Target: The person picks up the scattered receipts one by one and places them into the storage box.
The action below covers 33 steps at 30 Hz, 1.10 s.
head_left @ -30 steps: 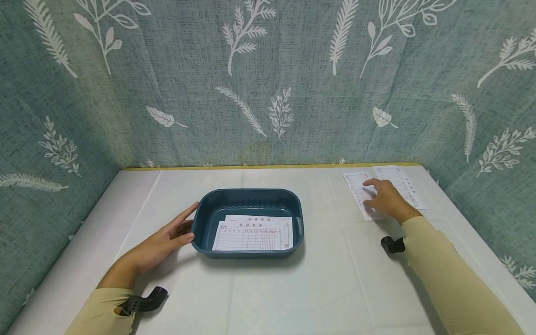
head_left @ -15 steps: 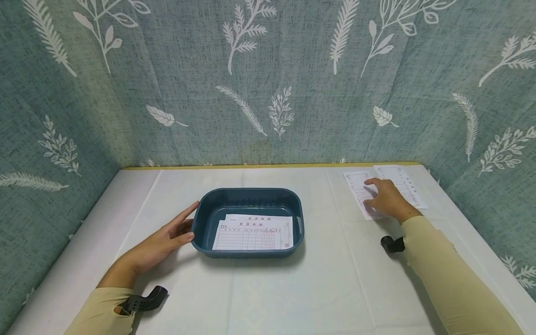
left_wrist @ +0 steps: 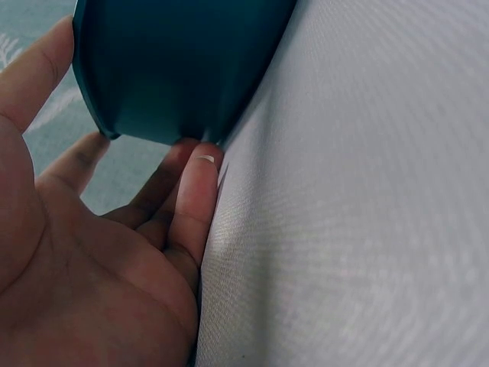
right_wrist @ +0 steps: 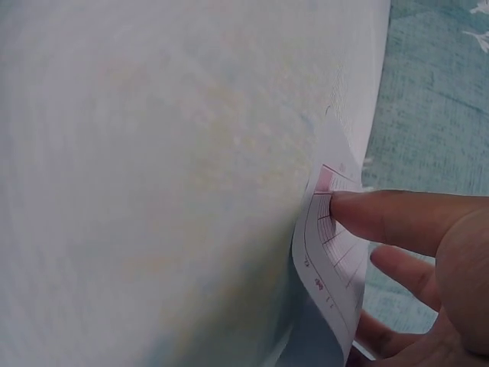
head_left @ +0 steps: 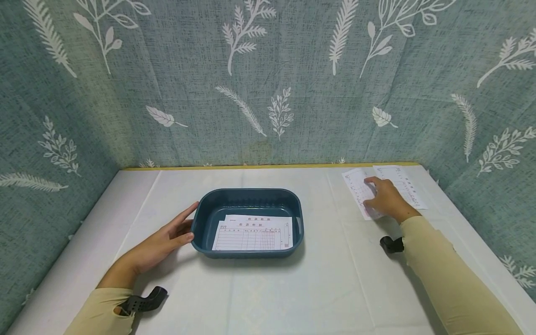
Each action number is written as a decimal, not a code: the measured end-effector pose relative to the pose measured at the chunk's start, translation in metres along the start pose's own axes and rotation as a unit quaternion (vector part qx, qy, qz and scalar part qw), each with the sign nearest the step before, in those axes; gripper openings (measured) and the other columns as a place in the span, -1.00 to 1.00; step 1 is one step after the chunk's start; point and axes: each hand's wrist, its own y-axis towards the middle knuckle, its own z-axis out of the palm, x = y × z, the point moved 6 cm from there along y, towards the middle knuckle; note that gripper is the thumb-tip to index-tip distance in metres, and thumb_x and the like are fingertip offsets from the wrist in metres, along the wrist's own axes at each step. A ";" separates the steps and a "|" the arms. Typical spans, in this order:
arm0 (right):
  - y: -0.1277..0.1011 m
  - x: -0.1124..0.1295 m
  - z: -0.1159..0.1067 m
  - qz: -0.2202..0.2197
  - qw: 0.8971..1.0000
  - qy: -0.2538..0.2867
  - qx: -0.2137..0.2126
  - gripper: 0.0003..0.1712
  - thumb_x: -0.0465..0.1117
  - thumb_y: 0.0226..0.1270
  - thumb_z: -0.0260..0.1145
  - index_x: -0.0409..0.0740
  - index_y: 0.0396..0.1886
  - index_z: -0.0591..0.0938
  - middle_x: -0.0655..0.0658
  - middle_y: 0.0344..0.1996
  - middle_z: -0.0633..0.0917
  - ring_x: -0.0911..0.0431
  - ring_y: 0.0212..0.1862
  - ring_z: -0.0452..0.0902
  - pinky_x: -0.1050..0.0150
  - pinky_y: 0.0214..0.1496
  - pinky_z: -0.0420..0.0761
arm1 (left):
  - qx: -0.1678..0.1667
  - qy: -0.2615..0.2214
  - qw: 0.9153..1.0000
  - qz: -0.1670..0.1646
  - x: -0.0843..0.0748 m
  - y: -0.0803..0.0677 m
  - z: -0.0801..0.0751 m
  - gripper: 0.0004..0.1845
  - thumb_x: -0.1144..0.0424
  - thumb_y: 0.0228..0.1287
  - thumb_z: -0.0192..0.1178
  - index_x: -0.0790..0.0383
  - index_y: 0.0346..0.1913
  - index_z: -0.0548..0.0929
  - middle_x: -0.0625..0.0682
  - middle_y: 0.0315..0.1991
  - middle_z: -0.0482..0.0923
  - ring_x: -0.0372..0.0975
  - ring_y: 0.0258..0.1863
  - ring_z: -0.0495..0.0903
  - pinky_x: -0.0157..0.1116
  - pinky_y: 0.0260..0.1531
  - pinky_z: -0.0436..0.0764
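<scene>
My left hand is at the left side of a dark blue plastic basin, thumb and fingertips spread and touching its rim and outer wall. Inside the basin lie two white printed receipt slips, one overlapping the other. At the far right, my right hand pinches a receipt slip between thumb and fingers. The right wrist view shows this slip bowed, with the thumb on its printed face. Another receipt slip lies just right of it, partly behind the hand.
A white cloth covers the table. Green leaf-patterned fabric rises behind and at both sides, with a yellow strip along the back edge. Black wrist mounts sit on both sleeves.
The slip under my right hand was flat and now bends up between thumb and fingers. My left hand and the basin have stayed in place.
</scene>
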 end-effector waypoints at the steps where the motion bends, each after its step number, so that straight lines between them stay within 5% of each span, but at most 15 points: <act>1: 0.000 0.000 0.000 0.002 1.000 0.000 0.001 -0.14 -0.36 0.22 0.41 -0.43 0.46 0.23 -0.59 0.36 0.29 -0.46 0.43 0.11 -0.35 0.43 0.18 | 0.000 0.000 1.000 0.001 0.000 0.000 0.000 -0.20 0.14 0.53 0.07 -0.33 0.61 -0.14 0.40 0.53 0.03 0.30 0.52 0.03 0.36 0.38 0.03; 11: -0.001 0.002 0.003 0.017 1.000 0.021 0.014 0.05 -0.42 0.26 0.32 -0.29 0.60 -0.09 -0.60 0.32 0.34 -0.40 0.31 0.34 -0.27 0.29 0.40 | 0.002 0.002 1.000 0.004 -0.001 -0.001 0.000 -0.20 0.14 0.53 0.06 -0.31 0.61 -0.15 0.41 0.53 0.01 0.30 0.51 0.03 0.36 0.37 0.03; 18: -0.002 0.000 0.006 0.042 0.998 0.037 0.041 0.17 -0.37 0.32 0.28 -0.09 0.62 -0.34 -0.60 0.38 0.27 -0.40 0.35 0.32 -0.27 0.26 0.41 | 0.003 0.002 1.000 0.011 -0.002 -0.002 0.000 -0.20 0.16 0.53 0.06 -0.29 0.61 -0.14 0.42 0.52 0.04 0.30 0.50 0.06 0.34 0.36 0.06; 26: -0.003 0.001 0.005 0.039 0.998 0.038 0.036 0.12 -0.35 0.34 0.26 -0.17 0.62 -0.29 -0.56 0.48 0.13 -0.46 0.42 0.19 -0.36 0.30 0.34 | 0.003 0.001 1.000 0.009 -0.002 -0.002 0.000 -0.20 0.16 0.54 0.06 -0.30 0.61 -0.14 0.41 0.52 0.04 0.30 0.50 0.06 0.33 0.37 0.07; 33: -0.005 0.003 0.004 0.023 0.999 0.043 0.021 -0.08 -0.31 0.42 0.15 -0.23 0.61 -0.13 -0.55 0.42 0.26 -0.41 0.36 0.31 -0.32 0.25 0.41 | 0.005 0.006 1.000 0.015 -0.002 -0.001 0.001 -0.21 0.17 0.55 0.04 -0.30 0.61 -0.16 0.41 0.52 0.05 0.29 0.50 0.07 0.28 0.36 0.11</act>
